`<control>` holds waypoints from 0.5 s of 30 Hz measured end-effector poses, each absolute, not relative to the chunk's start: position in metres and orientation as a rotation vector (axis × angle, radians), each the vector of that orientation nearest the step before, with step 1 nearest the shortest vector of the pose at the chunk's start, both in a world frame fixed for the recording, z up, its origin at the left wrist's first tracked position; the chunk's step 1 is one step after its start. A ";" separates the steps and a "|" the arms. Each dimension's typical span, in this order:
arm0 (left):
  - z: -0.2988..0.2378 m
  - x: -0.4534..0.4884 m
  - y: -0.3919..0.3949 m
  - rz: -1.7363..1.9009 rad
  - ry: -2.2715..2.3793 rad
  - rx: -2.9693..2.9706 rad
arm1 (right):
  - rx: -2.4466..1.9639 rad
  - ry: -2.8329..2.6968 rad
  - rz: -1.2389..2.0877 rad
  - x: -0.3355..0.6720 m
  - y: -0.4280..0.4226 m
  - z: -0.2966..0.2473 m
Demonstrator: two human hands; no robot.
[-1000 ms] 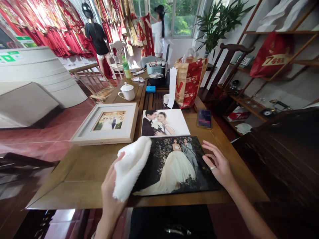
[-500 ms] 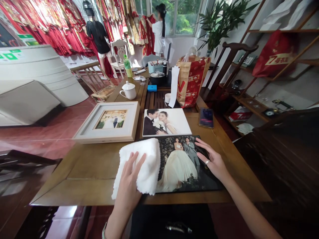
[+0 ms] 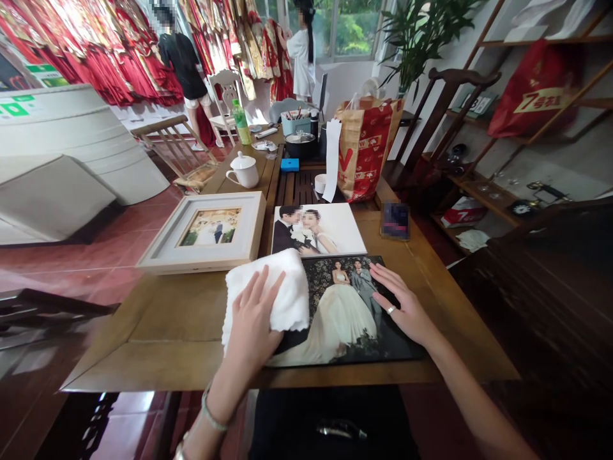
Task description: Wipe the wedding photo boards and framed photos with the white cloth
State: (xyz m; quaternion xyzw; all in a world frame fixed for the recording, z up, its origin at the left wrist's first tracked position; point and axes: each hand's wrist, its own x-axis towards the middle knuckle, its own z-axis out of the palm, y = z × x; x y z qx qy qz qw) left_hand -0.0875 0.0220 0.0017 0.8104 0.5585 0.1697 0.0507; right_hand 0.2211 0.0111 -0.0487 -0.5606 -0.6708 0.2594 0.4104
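Note:
My left hand (image 3: 253, 313) lies with its fingers spread flat on a white towel (image 3: 292, 287), pressing it against the left part of a dark photo panel (image 3: 397, 342). That panel shows a couple, one in a long pale gown, and rests near the table's front edge; the towel hides its left side. My right hand (image 3: 405, 306), with a ring on one finger, rests open on the panel's right side, fingers stretched. Just behind lies a white photo panel (image 3: 342, 227) of a couple. A pale wooden picture frame (image 3: 249, 246) sits to the left.
On the wooden table (image 3: 158, 319) stand a lidded white cup (image 3: 245, 171), a red and brown paper bag (image 3: 366, 150), a phone (image 3: 395, 220), a blue box (image 3: 290, 165) and a green bottle (image 3: 241, 121). Two people stand by hanging red garments (image 3: 129, 57) at the back.
My left hand and the towel have moved up and away from the front edge, baring the panel's lower left corner. My right hand stays on the panel. The view has shifted slightly.

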 end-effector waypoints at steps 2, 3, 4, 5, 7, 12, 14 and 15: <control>0.007 -0.078 0.037 0.356 1.650 2.527 | -1.413 -1.691 0.655 0.222 0.011 -0.049; 0.009 -0.073 0.044 0.298 1.620 2.544 | -1.412 -1.698 0.654 0.222 0.011 -0.049; 0.010 -0.069 0.050 0.257 1.600 2.553 | -1.411 -1.709 0.651 0.222 0.011 -0.049; 0.011 -0.065 0.054 0.229 1.592 2.555 | -1.410 -1.720 0.645 0.223 0.011 -0.050; 0.012 -0.059 0.058 0.206 1.599 2.551 | -1.417 -1.733 0.629 0.223 0.011 -0.051; 0.013 -0.054 0.030 0.108 1.607 2.512 | -1.432 -1.738 0.604 0.224 0.010 -0.051; 0.013 -0.054 0.010 0.051 1.594 2.506 | -1.435 -1.750 0.598 0.224 0.010 -0.050; 0.013 -0.055 0.000 0.034 1.587 2.512 | -1.436 -1.759 0.592 0.224 0.010 -0.050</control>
